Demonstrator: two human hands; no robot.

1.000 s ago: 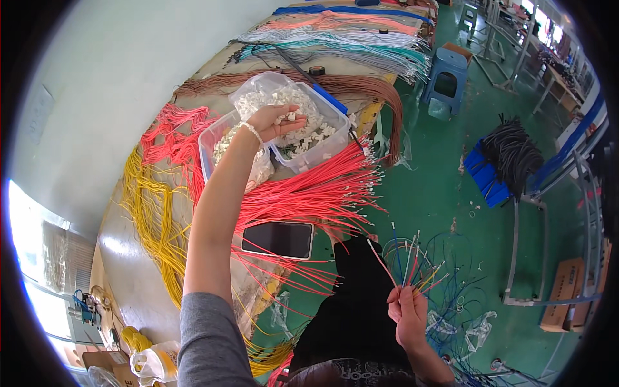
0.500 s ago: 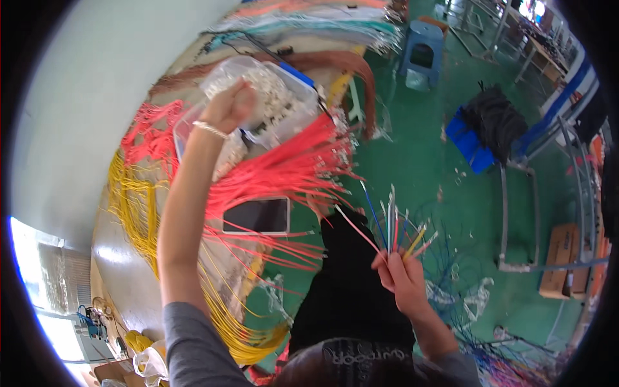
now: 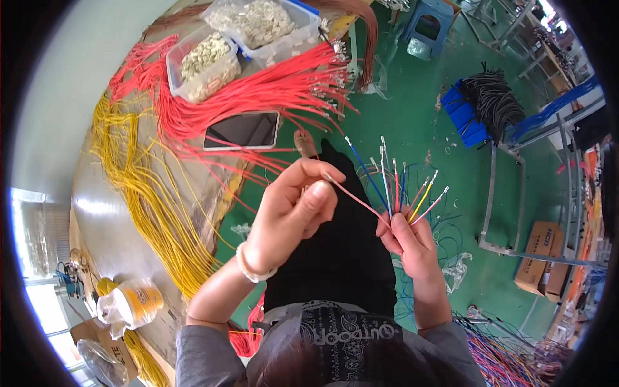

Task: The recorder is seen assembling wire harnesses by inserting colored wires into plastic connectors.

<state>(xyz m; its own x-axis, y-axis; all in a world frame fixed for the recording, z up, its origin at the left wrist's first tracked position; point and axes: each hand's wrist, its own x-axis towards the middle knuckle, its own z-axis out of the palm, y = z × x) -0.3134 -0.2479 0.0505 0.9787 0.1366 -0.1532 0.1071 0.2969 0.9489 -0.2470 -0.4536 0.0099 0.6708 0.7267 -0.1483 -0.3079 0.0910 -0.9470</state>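
My right hand [image 3: 409,242] is closed around a fan of thin wires [image 3: 412,208] in blue, white, red, yellow and pink, their metal-tipped ends pointing up and away from me. One pink wire [image 3: 358,199] leans left out of this bunch, and its tip lies against the index finger of my left hand [image 3: 293,209]. That hand is curled, thumb and fingers drawn in; whatever they hold is hidden or too small to name. Left of it, a phone [image 3: 242,130] lies on the table beside a thick spread of red wires [image 3: 258,97].
Two clear plastic bins [image 3: 237,69] with small whitish pieces stand at the table's far side. Yellow wires [image 3: 145,193] run along the table [image 3: 97,213]. A blue stool [image 3: 429,26], a blue crate [image 3: 465,116] with black tubing and a cardboard box [image 3: 540,258] are to the right.
My left hand has come back from the plastic bins to the pink wire's tip near my right hand. My right hand still grips the wires. The view has shifted, so the table sits higher.
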